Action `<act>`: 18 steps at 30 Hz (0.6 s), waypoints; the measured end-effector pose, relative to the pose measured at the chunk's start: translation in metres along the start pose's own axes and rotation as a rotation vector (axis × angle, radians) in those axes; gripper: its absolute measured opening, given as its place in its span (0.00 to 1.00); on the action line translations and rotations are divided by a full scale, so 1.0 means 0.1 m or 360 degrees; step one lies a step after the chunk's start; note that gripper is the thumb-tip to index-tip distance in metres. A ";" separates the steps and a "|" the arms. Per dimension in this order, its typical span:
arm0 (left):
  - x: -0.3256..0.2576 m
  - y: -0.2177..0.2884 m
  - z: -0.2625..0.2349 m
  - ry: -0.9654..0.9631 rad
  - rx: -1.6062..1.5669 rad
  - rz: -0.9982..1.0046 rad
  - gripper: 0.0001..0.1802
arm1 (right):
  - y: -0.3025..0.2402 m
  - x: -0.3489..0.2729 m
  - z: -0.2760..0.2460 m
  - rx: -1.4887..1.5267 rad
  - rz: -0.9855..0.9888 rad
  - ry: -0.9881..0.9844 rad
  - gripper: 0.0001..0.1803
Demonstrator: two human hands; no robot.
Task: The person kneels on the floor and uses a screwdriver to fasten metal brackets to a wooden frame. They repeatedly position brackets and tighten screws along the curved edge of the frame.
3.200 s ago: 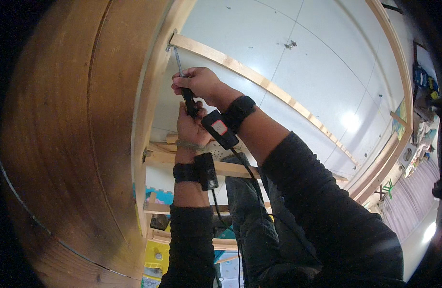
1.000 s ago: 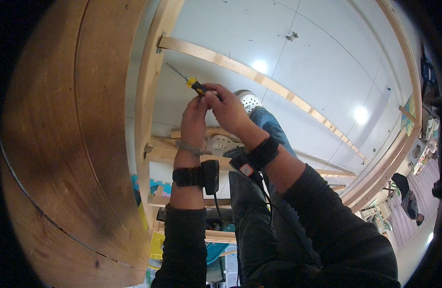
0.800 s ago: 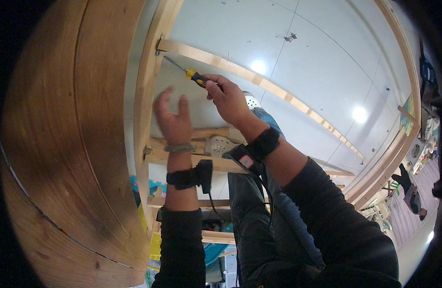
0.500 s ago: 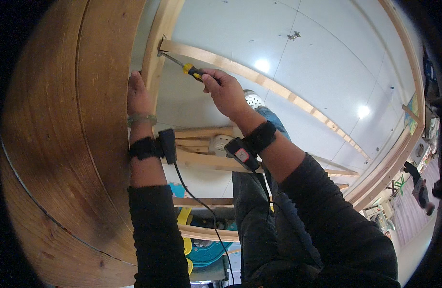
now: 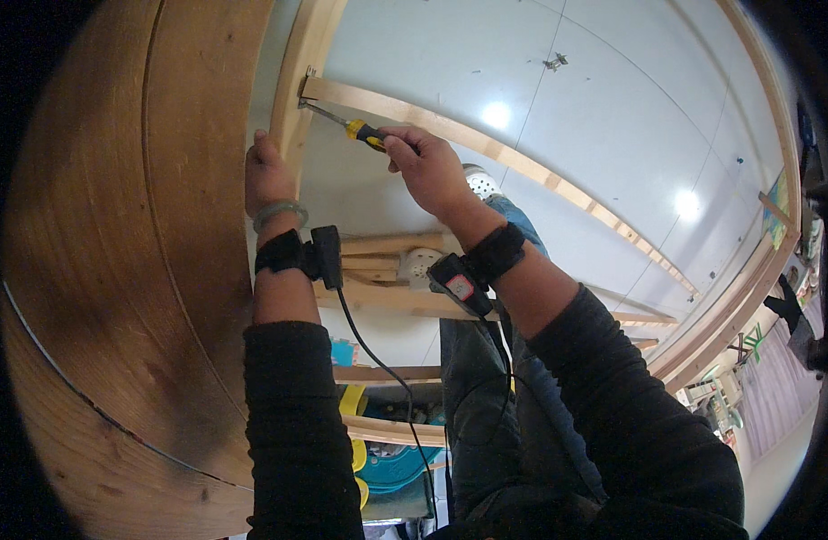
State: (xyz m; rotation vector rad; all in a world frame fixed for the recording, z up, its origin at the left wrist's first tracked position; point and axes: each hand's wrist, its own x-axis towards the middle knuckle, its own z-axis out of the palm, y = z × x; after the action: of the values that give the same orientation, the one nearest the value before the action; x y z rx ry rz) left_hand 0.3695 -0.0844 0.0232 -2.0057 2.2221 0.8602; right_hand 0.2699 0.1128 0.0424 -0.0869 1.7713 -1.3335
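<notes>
My right hand (image 5: 425, 171) is closed around the handle of a yellow-and-black screwdriver (image 5: 367, 134). Its shaft points up and left, with the tip at a small metal bracket (image 5: 303, 103) where a wooden slat (image 5: 450, 131) meets a thicker wooden rail (image 5: 299, 67). Below that joint, my left hand (image 5: 270, 178) is at the lower visible part of the rail, beside the edge of a broad brown wooden panel (image 5: 198, 180). Its thumb points up. The other fingers are out of sight, but the hand appears to grip the rail.
More wooden frame bars (image 5: 396, 297) cross near my legs. A loose metal fitting (image 5: 555, 62) lies on the pale tiled floor (image 5: 612, 108). Teal and yellow containers (image 5: 400, 468) stand below the frame. A black cable (image 5: 360, 337) hangs from my left wrist device.
My left forearm has shifted slightly up and right, and its wrist has turned a little. The screwdriver tip stays at the bracket while my right hand shifts slightly. The whole view has moved slightly.
</notes>
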 end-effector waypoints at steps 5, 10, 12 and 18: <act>0.13 -0.03 0.00 0.0262 -0.0224 -0.0367 0.34 | -0.02 0.02 -0.03 -0.0162 -0.0096 0.0015 0.16; 0.01 0.07 -0.05 0.0194 0.0431 -0.0255 0.27 | -0.07 -0.04 -0.02 -0.0426 -0.0510 0.0159 0.16; -0.05 0.13 -0.07 0.0127 0.0703 -0.0244 0.22 | -0.10 -0.06 0.00 -0.0525 -0.0667 0.0190 0.17; -0.13 0.22 -0.07 0.0043 0.1299 -0.0034 0.14 | -0.13 -0.16 0.00 -0.0572 -0.0668 0.0111 0.19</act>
State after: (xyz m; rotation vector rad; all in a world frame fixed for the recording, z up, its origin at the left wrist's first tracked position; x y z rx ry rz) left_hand 0.3536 -0.0756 0.0426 -1.6152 2.0511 -0.1035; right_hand 0.2743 0.1159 0.0623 -0.6474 2.1141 -1.2941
